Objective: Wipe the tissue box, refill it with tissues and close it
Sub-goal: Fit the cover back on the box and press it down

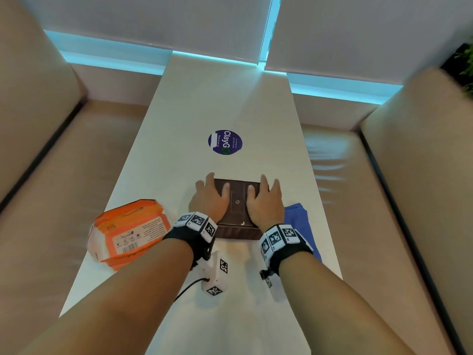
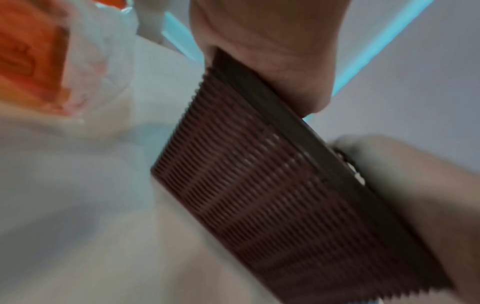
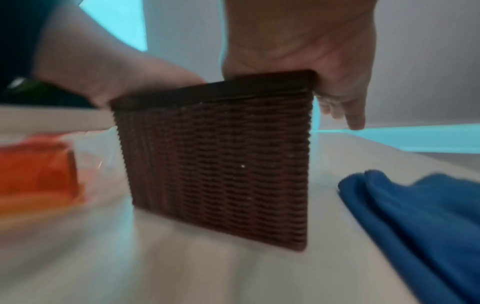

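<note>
A dark brown woven tissue box (image 1: 236, 201) stands on the white table (image 1: 217, 98) with its flat lid on. My left hand (image 1: 211, 196) lies flat on the left half of the lid, and my right hand (image 1: 263, 198) lies flat on the right half. Both have their fingers spread and pointing away from me. In the left wrist view my left hand (image 2: 265, 41) bears on the lid's edge above the woven wall (image 2: 259, 195). In the right wrist view my right hand (image 3: 298, 41) rests on the lid, its outer fingers hanging past the box corner (image 3: 221, 164).
An orange pack of tissues (image 1: 130, 231) lies left of the box at the table's edge. A folded blue cloth (image 1: 299, 219) lies right of it. A purple round sticker (image 1: 225, 142) is beyond the box, and a white tagged block (image 1: 217, 275) in front. Beige benches (image 1: 76, 175) flank the table.
</note>
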Tool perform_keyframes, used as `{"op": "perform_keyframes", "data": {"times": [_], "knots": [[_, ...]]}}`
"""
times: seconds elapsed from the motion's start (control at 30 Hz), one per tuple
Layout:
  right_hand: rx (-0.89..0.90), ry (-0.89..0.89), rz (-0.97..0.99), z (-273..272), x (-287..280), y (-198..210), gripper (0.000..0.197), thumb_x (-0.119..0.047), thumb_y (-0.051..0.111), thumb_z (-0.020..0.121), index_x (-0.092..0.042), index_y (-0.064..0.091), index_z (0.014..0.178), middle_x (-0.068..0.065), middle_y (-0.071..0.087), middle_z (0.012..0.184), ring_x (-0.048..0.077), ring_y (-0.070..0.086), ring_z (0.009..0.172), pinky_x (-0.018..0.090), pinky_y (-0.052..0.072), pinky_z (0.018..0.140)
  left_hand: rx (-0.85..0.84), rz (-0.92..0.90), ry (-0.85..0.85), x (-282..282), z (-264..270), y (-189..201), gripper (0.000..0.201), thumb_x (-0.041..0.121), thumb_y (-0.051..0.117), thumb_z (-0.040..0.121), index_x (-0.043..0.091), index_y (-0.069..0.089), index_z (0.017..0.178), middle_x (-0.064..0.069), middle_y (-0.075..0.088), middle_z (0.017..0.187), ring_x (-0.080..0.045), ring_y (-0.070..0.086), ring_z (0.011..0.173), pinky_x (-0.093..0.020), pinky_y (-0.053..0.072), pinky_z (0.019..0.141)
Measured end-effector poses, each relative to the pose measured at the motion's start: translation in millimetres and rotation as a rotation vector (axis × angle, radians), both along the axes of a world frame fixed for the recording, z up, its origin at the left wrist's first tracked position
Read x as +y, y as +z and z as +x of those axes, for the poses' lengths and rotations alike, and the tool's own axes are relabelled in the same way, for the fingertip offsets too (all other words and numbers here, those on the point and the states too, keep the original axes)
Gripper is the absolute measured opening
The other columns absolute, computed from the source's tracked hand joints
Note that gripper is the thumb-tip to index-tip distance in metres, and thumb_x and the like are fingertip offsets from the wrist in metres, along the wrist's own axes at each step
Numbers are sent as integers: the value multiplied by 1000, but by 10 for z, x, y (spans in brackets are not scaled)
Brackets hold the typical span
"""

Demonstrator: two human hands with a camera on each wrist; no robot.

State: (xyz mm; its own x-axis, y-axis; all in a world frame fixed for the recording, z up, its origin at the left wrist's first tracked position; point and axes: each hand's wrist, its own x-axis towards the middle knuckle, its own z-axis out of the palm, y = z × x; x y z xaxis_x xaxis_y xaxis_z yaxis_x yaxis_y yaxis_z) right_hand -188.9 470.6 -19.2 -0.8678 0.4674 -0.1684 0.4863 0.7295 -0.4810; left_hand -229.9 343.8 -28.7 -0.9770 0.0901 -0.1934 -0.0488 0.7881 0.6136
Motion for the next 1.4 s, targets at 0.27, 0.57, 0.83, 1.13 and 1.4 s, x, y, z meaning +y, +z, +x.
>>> {"op": "perform_keyframes", "data": {"times": [0.27, 0.57, 0.83, 1.13, 1.4], "knots": [[-7, -174, -223, -73, 20, 66, 40, -33, 23, 102, -4, 40, 124, 24, 61, 116, 42, 56, 105, 41, 41, 78, -218, 91, 259, 1, -95, 26, 66, 45, 20, 101, -8, 57, 114, -27, 60, 121, -40, 57, 110, -39, 42, 90], [-249, -220, -503, -181, 152, 395, 69, -52, 12, 100, -4, 24, 148, 18, 30, 153, 33, 33, 140, 37, 24, 114, -664, 341, 370, -86, -335, 109, 84, 63, 12, 95, -2, 24, 147, -25, 29, 152, -37, 35, 137, -41, 27, 115], [-314, -274, -568, -254, 514, 329, 52, -50, 39, 95, -4, 59, 110, 20, 63, 106, 31, 61, 96, 35, 44, 91, -741, 357, 359, -197, -890, -497, 116, 86, 35, 59, 9, 32, 145, -19, 45, 143, -37, 48, 126, -48, 34, 110], [-397, -282, -927, -463, 790, -81, 40, -41, 69, 48, -22, 49, 77, 13, 50, 91, 29, 51, 75, 44, 49, 75, -768, 653, 107, -285, -554, 162, 32, 12, 37, 97, 9, 47, 67, -5, 55, 47, -25, 51, 56, -30, 40, 59], [-302, -71, -1046, -145, 495, 800, 24, 0, 37, 87, -14, 53, 99, 4, 55, 92, 22, 52, 91, 45, 45, 88, -704, 845, 171, -334, -450, 494, 28, 37, 54, 86, 11, 60, 96, -10, 62, 91, -26, 60, 81, -38, 44, 89]]}}
